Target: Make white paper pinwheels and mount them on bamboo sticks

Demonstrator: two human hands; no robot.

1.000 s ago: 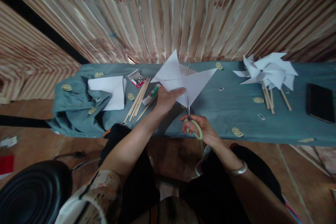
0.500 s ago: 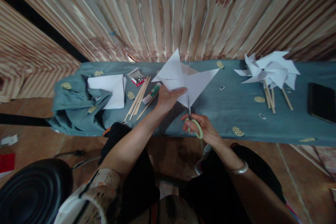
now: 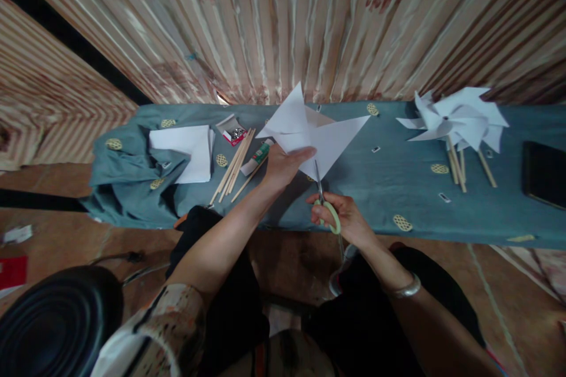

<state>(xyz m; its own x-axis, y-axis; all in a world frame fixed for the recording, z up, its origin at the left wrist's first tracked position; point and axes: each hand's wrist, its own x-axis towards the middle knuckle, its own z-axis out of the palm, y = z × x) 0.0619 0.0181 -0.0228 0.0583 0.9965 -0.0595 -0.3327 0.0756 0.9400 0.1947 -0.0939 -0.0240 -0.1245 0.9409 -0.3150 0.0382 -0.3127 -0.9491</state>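
A white sheet of paper (image 3: 335,140), cut in from its corners and with flaps spreading apart, is raised above the cloth. My left hand (image 3: 285,168) grips it near the middle, thumb on top. Below it, my right hand (image 3: 339,215) holds scissors (image 3: 332,216) with light green handles, fingers through the loops. Their blades point up and away from me and lie at the paper's lower edge, seemingly along a cut. How far the blades are parted is too small to tell.
Left of my hands lie wooden sticks (image 3: 233,168), a glue stick (image 3: 260,154), a small box of metal pins (image 3: 232,129) and stacked paper (image 3: 194,150). Paper pinwheels (image 3: 464,118) on sticks and a dark flat object (image 3: 545,174) lie right. A curtain (image 3: 283,29) hangs behind the cloth-covered table (image 3: 415,188).
The scissors have shifted very slightly in my right hand, their blades still at the paper's lower edge. My left hand and the paper stay almost the same. The view has moved a little.
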